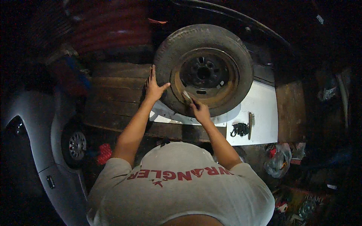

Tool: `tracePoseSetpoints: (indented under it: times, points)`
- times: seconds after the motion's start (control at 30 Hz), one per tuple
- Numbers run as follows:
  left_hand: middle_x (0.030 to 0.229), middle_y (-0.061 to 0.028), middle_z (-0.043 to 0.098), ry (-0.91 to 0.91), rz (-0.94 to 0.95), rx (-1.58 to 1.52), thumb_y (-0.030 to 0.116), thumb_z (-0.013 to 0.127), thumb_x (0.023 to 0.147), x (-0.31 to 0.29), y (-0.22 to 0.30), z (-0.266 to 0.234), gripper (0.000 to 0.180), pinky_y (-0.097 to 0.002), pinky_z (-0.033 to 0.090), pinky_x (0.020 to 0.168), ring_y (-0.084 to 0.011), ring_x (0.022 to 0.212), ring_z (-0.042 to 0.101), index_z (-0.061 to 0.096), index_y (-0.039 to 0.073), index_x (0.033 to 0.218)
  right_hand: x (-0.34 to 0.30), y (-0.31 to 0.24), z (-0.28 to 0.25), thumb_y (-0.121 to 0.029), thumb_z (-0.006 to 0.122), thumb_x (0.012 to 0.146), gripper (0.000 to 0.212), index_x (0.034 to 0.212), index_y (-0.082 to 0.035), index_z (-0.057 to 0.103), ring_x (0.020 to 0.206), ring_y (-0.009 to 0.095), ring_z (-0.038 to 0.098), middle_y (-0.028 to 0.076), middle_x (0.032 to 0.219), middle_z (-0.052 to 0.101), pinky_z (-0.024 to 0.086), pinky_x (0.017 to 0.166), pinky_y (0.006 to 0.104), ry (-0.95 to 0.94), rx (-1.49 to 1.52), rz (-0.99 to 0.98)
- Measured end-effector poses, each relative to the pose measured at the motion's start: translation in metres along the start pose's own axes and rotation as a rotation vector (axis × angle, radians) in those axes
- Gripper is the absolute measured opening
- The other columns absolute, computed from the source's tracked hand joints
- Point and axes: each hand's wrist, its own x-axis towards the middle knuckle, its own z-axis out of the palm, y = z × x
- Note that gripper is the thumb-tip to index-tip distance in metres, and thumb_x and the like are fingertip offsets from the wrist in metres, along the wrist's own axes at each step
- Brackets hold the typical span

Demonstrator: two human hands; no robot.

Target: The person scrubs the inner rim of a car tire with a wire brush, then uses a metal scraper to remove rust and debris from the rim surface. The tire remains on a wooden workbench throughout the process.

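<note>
A worn black tyre (164, 62) on a rusty, dirt-stained steel rim (230, 88) lies in front of me. My left hand (154, 90) rests at the tyre's left edge, fingers stretched out and thumb on the sidewall. At the near left of the rim, my right hand (201, 112) is closed round a small tool (186, 95) with a pale end. That end meets the rim's edge close to the tyre bead. The tool's handle is mostly hidden by my fingers, and its exact kind is unclear.
Beneath the tyre is a white board (264, 107) on wooden planks (115, 83). A long brush (250, 125) and a tangled black item (239, 130) lie on its right part. A grey car (41, 128) stands at left; a plastic bag (278, 161) is at lower right.
</note>
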Motion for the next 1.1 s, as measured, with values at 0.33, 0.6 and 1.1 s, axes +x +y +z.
tracePoseSetpoints:
  times: [0.33,0.6,1.1]
  points:
    - [0.157,-0.026,0.005,0.039,-0.132,0.136,0.038,0.088,0.062,-0.001,0.022,0.019,0.135,-0.0572,0.028,0.111,-0.0459,0.142,0.021,-0.008,0.015,0.154,-0.034,0.04,-0.031,-0.032,0.059,0.092,0.037,0.121,-0.01,0.065,0.088,0.044,0.064,0.024,0.091,0.068,0.051,0.077,0.0475,-0.002,-0.123,0.157]
    - [0.156,-0.0254,0.008,0.086,-0.146,0.196,0.039,0.089,0.059,0.002,0.027,0.029,0.134,-0.0554,0.025,0.113,-0.0459,0.141,0.02,-0.002,0.01,0.153,-0.012,0.013,0.025,-0.029,0.056,0.093,0.035,0.117,-0.005,0.064,0.095,0.045,0.063,0.026,0.099,0.066,0.049,0.083,0.0508,0.042,0.018,0.126]
    - [0.157,-0.0242,0.006,0.108,-0.099,0.133,0.034,0.09,0.058,0.0,0.014,0.029,0.133,-0.0518,0.023,0.115,-0.0426,0.143,0.016,0.0,0.009,0.153,-0.012,-0.006,0.01,-0.022,0.065,0.09,0.038,0.121,-0.001,0.063,0.106,0.034,0.065,0.023,0.111,0.067,0.049,0.091,0.037,-0.003,0.036,0.268]
